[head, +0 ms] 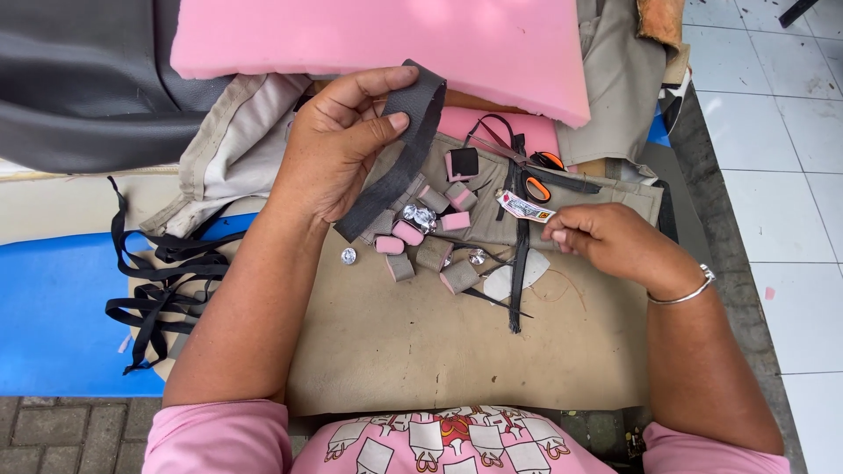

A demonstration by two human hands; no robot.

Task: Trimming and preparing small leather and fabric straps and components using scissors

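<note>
Strip [399,158] of dark grey leatherette held up in the left hand [338,145], pinched between thumb and fingers.
The right hand [597,237] grips a small tube [525,208] near orange scissors [536,175]; foam pieces [430,241] lie between the hands on tan cloth [421,342].

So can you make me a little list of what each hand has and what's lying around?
left hand: pinches a dark grey strip, lifted up
right hand: holds a small tube
between hands: little foam blocks, shiny gems
scissors: orange handles, lying flat
behind: pink foam slab
far left: black straps
</note>
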